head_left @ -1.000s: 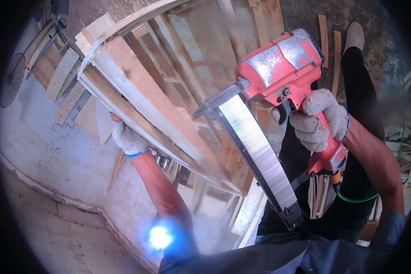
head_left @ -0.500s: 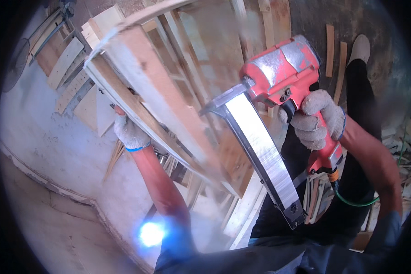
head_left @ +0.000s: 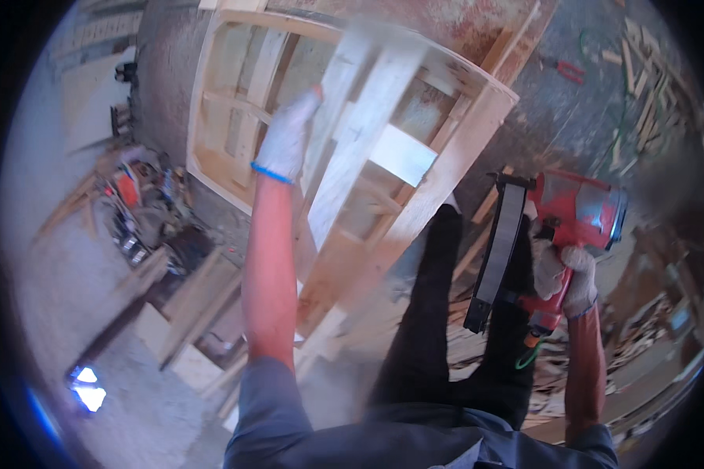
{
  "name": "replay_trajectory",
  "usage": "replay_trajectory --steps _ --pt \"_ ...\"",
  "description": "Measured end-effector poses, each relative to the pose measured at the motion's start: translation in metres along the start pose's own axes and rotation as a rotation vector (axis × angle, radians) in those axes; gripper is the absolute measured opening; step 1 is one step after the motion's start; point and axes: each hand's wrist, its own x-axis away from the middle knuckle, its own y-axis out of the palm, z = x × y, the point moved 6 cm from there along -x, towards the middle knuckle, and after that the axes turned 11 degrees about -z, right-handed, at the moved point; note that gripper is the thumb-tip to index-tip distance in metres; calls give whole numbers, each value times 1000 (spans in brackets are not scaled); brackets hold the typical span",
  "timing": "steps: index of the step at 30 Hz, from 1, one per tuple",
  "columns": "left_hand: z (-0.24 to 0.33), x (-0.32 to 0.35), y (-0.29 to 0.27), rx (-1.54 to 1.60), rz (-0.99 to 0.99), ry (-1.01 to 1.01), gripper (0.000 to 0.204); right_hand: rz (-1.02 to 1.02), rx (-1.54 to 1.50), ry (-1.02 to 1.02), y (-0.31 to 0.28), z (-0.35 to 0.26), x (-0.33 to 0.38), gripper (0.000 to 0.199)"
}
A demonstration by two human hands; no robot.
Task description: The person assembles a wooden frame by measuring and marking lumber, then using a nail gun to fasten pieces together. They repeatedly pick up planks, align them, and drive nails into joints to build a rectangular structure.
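My left hand (head_left: 289, 134), in a white work glove, grips a slat of a light wooden pallet frame (head_left: 383, 148) that stands tilted in front of me. My right hand (head_left: 565, 273), also gloved, is closed around the handle of a red nail gun (head_left: 572, 227) with a long dark magazine (head_left: 499, 250) pointing down. The nail gun hangs low at my right side, apart from the pallet. My dark trouser leg (head_left: 430, 313) stands between the two.
A second wooden frame (head_left: 235, 102) lies on the concrete floor behind. Tools and clutter (head_left: 145, 211) sit at the left, planks (head_left: 188, 305) lie below them, and wood scraps (head_left: 649, 78) are strewn at the right.
The pallet frame has swung up and away while my left hand shifted higher on it. My right hand has lowered the nail gun from beside the frame down to my right side.
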Motion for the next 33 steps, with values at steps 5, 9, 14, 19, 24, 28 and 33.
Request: replay_trajectory --steps 5,9,14,19,24,28,33 --pt "24 -3 16 -392 -5 -166 74 262 277 5 25 -18 49 27" --pt "18 -7 21 -496 70 -205 85 416 640 89 82 -19 60 28" --pt "29 -4 34 -595 237 -107 84 423 893 182 125 5 65 28" --pt "9 -15 32 -637 219 -163 81 356 774 220 114 25 62 28" --pt "0 -21 32 -653 276 -152 80 359 1058 208 163 18 29 28" --pt "-1 -21 30 -655 284 -124 78 417 1063 295 172 25 29 32" --pt "-2 -22 33 -683 257 -106 73 639 971 317 175 40 31 27"
